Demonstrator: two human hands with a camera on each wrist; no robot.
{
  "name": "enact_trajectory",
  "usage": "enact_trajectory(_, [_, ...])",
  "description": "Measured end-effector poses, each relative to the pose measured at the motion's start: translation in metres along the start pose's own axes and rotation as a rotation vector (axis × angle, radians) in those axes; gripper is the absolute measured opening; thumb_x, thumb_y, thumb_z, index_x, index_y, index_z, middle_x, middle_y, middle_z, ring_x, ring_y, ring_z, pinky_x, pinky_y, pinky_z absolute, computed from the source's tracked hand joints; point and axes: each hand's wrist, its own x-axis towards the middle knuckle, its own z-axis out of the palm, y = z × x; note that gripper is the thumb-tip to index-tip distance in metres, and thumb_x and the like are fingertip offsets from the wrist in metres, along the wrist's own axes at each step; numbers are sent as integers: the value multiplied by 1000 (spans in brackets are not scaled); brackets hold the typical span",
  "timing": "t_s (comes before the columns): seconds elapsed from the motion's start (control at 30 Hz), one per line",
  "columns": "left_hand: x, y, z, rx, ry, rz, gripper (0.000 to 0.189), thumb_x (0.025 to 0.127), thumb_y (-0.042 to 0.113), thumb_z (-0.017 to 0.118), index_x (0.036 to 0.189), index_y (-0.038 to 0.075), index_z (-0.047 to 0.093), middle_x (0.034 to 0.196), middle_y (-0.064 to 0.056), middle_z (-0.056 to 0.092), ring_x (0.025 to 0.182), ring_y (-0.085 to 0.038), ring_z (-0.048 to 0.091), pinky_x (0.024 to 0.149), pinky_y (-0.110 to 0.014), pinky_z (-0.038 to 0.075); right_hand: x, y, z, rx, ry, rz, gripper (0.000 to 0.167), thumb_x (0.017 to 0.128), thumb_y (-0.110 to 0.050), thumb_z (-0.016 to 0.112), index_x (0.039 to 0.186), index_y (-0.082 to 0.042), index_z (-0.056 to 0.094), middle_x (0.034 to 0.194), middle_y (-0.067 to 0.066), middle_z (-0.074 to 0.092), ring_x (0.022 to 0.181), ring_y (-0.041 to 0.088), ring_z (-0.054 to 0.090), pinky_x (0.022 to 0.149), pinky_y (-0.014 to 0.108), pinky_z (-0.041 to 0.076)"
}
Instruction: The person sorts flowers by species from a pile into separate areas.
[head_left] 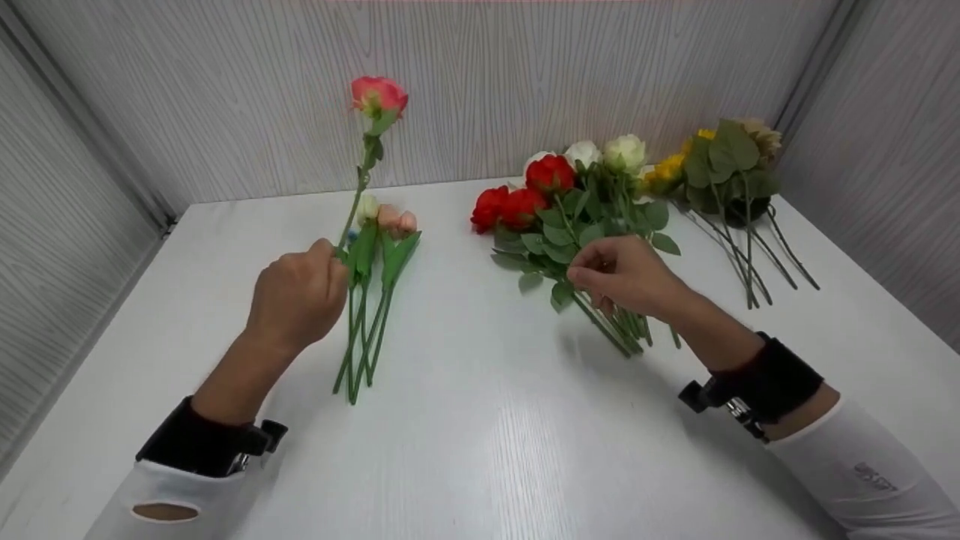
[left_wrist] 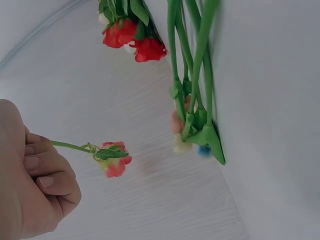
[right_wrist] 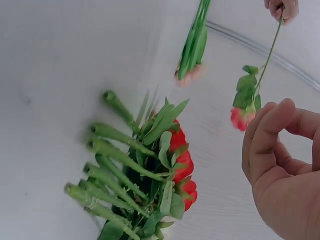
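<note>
My left hand grips the stem of a pink rose, its bloom raised well above the table. The same rose shows in the left wrist view, its stem coming out of the curled fingers. Beside that hand, a small bunch of tulips with peach and white heads lies on the table. My right hand hovers over a bunch of red roses, fingers loosely curled and holding nothing. In the right wrist view the cut stems of that bunch point away from the hand.
White and cream roses lie behind the red ones. At the back right, a bunch with yellow flowers and broad leaves spreads its stems forward. A grained panel stands along the back of the white table.
</note>
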Motion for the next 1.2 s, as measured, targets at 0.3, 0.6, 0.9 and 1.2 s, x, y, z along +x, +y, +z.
enact_trajectory(0.3, [-11, 38, 7, -46, 61, 255, 26, 91, 10, 36, 66, 8, 40, 51, 3, 27, 45, -8, 18, 39, -24, 17, -12, -17, 20, 120, -62, -132, 16, 97, -13, 65, 101, 2, 68, 82, 16, 64, 55, 16, 58, 51, 33, 56])
enact_trajectory(0.6, [-26, 77, 12, -102, 145, 570, 16, 84, 6, 41, 68, 9, 42, 48, 2, 32, 45, -3, 15, 37, -18, 17, -27, -32, 41, 163, -190, -208, 16, 98, -13, 63, 101, 2, 66, 86, 16, 64, 59, 15, 59, 51, 32, 56])
enact_trajectory(0.9, [-47, 111, 18, -201, 137, 699, 11, 79, 6, 46, 69, 10, 45, 49, 4, 34, 43, -2, 18, 41, -13, 15, -51, -45, 66, 283, -281, -392, 22, 100, -6, 58, 117, 8, 60, 89, 23, 64, 59, 12, 60, 46, 33, 54])
enact_trajectory(1.2, [-58, 122, 25, -277, 91, 741, 14, 77, 2, 49, 70, 11, 40, 52, 5, 29, 49, -2, 12, 47, -13, 8, -63, -48, 80, 428, -311, -563, 17, 100, 2, 54, 113, 12, 58, 84, 28, 61, 54, 22, 59, 41, 33, 51])
